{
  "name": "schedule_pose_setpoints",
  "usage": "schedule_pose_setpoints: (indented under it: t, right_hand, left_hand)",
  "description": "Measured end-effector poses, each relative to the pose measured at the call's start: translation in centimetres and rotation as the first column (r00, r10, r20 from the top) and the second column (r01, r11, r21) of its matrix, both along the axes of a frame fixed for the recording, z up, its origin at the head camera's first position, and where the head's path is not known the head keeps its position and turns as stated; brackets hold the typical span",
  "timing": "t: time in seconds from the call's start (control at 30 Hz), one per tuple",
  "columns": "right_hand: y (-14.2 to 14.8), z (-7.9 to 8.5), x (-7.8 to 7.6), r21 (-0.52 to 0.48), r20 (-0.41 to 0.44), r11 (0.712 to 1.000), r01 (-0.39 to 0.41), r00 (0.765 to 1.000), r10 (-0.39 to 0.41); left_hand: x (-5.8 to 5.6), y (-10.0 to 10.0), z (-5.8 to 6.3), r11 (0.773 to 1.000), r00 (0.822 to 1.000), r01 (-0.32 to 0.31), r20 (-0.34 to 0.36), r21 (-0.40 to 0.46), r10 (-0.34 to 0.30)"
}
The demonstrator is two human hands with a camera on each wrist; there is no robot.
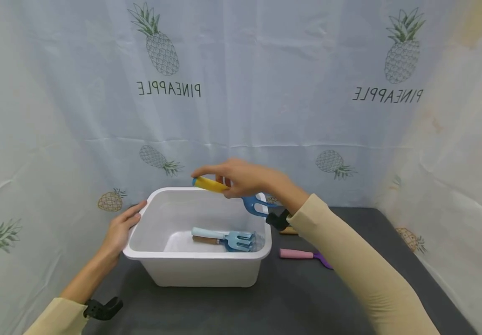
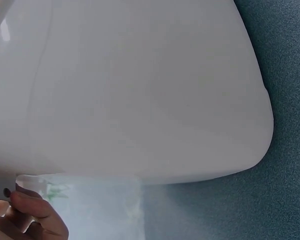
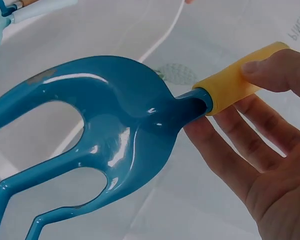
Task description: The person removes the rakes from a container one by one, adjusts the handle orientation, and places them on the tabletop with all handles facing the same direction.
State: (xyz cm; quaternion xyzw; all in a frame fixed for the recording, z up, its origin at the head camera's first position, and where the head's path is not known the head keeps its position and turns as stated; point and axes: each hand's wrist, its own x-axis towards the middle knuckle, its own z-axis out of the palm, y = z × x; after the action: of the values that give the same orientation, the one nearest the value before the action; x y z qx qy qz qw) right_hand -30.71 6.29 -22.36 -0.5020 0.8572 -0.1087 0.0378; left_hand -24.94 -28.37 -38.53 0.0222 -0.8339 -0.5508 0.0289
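Note:
My right hand [image 1: 245, 178] holds a garden hand fork by its yellow handle [image 3: 235, 80], above the right part of a white plastic basin [image 1: 194, 270]. The fork's blue head [image 3: 125, 115], with bent tines and a worn patch of paint, points away from the palm. My left hand [image 1: 119, 232] grips the basin's left rim; in the left wrist view its bent fingers [image 2: 40, 210] show at the lower left corner. Inside the basin lie a light blue hand fork [image 1: 224, 236] and, partly beneath it, a darker blue tool with a brown handle [image 1: 206, 240].
Right of the basin, on the dark tabletop [image 1: 299, 302], lies a tool with a pink handle [image 1: 296, 253] and a purple head, partly behind the right sleeve. A tan object [image 1: 288, 231] shows behind the right wrist strap. Pineapple-print cloth [image 1: 257, 93] hangs around the table.

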Motion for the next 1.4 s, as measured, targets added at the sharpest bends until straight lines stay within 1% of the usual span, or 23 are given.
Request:
schedule_pose_setpoints:
  t: [0.13,0.4,0.6,0.73,0.9,0.97,1.1,1.23,1.4]
  right_hand:
    - [1.3,0.3,0.9,-0.003,-0.021,1.000,0.009,1.000,-0.010]
    - [4.6,-0.1,2.0,-0.017,-0.037,0.999,0.037,0.999,-0.037]
    - [7.3,-0.8,3.0,-0.028,-0.049,0.998,0.062,0.997,-0.063]
    - [9.3,-1.2,3.8,-0.033,-0.055,0.995,0.091,0.994,-0.093]
    - [11.2,-2.1,4.5,-0.022,-0.067,0.992,0.123,0.990,-0.124]
    - [11.9,-2.5,5.0,-0.015,-0.054,0.989,0.150,0.987,-0.151]
    - [13.3,-3.5,5.5,-0.011,-0.035,0.984,0.180,0.983,-0.180]
    - [14.6,-4.5,5.7,-0.028,-0.025,0.985,0.170,0.985,-0.170]
    - [16.0,-5.8,5.7,-0.025,0.000,0.981,0.193,0.981,-0.193]
  left_hand:
    - [0.1,0.0,0.0,1.000,1.000,0.010,0.007,0.011,-0.010]
    - [0.3,0.0,0.0,0.999,1.000,0.026,0.008,0.026,-0.026]
    - [0.4,-0.1,0.1,0.999,0.999,0.024,0.033,-0.046,-0.022]
    - [0.1,0.0,0.2,0.997,0.999,0.038,0.041,-0.068,-0.035]
    - [0.1,-0.2,0.2,0.994,0.997,0.065,0.043,-0.085,-0.062]
    - [0.3,-0.3,0.2,0.993,0.997,0.075,0.037,-0.094,-0.072]
    - [0.4,-0.5,0.2,0.989,0.995,0.094,0.025,-0.113,-0.091]
    - [0.5,-0.6,0.1,0.988,0.995,0.098,0.014,-0.116,-0.097]
    - [0.4,-0.5,0.1,0.989,0.996,0.094,0.009,-0.110,-0.094]
